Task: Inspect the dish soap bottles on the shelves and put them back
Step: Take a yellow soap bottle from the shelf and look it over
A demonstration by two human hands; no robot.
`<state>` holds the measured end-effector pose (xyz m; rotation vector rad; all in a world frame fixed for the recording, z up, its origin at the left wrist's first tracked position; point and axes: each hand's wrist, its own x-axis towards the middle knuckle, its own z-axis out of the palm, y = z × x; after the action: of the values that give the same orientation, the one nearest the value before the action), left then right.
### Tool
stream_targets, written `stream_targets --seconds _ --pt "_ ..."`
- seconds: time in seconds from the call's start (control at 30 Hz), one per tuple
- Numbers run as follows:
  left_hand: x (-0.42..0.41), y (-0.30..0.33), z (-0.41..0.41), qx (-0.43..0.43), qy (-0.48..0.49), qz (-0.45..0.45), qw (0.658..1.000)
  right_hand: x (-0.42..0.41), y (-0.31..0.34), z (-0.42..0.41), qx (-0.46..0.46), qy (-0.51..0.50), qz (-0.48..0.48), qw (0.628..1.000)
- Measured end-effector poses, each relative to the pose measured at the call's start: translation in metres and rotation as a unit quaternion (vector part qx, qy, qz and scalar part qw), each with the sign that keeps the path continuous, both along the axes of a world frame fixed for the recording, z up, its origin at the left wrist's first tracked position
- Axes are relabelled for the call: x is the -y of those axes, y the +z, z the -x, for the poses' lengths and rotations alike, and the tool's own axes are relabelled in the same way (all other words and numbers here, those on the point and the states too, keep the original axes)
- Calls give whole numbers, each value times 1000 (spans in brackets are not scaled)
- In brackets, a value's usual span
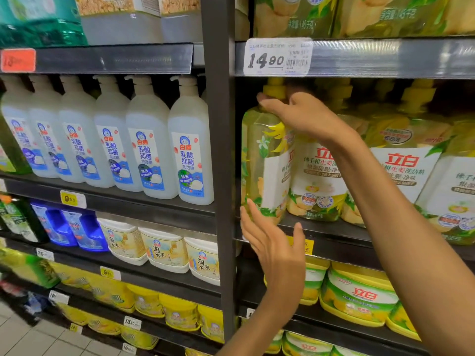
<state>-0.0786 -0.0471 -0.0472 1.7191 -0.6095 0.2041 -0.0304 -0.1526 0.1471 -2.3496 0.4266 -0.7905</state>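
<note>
The right hand (305,116) is gripping the neck of a yellow bottle (264,163) standing at the shelf (334,229) edge; the left hand (275,250), fingers spread, is hovering just below its base. Held only by the neck, it could tip off the edge.

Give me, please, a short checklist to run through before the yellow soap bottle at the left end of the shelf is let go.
1. Right hand has a grip on the yellow bottle at its neck, under the pump: ok.
2. Left hand is open by the bottle's base, fingertips near it; actual contact: cannot tell.
3. Bottle's base is fully on the shelf: cannot tell, the left hand hides the front corner.
4. Label faces front like the neighbouring bottle: not ok, it is turned sideways.
5. Bottle stands upright: ok, roughly.
6. Price tag above reads 14.90 and is unobstructed: ok.
</note>
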Motion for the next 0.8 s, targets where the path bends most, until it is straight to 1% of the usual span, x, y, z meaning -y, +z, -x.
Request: stream_targets --seconds 0.07,0.17,0.3,0.33,0.4,0.47,0.57,0.67,0.8 --pt "-7 -3 -7 11 28 3 1000 -3 -3 0 21 6 -17 1000" --pt "-13 -10 -15 22 40 -3 999 -6 -4 -2 33 -17 -20 999" --pt "-6 -18 -12 82 75 -44 993 -6 -2 -2 35 -1 -20 999" --pt "-3 -19 -13 82 83 -45 992 -6 -1 -2 35 2 -18 999" --pt "3 -15 -16 37 82 -25 996 -7 0 -2 33 2 -22 999" --pt "6 -11 -21 -10 76 19 997 -8 0 -2 36 7 -28 999" --pt "4 -13 -23 -34 78 81 993 -7 0 -5 43 10 -36 998" --pt "0 -17 -24 -47 91 89 991 -6 1 -4 52 20 -43 998" --pt "-2 -14 -24 -39 123 82 988 -5 2 -2 55 37 -55 996"
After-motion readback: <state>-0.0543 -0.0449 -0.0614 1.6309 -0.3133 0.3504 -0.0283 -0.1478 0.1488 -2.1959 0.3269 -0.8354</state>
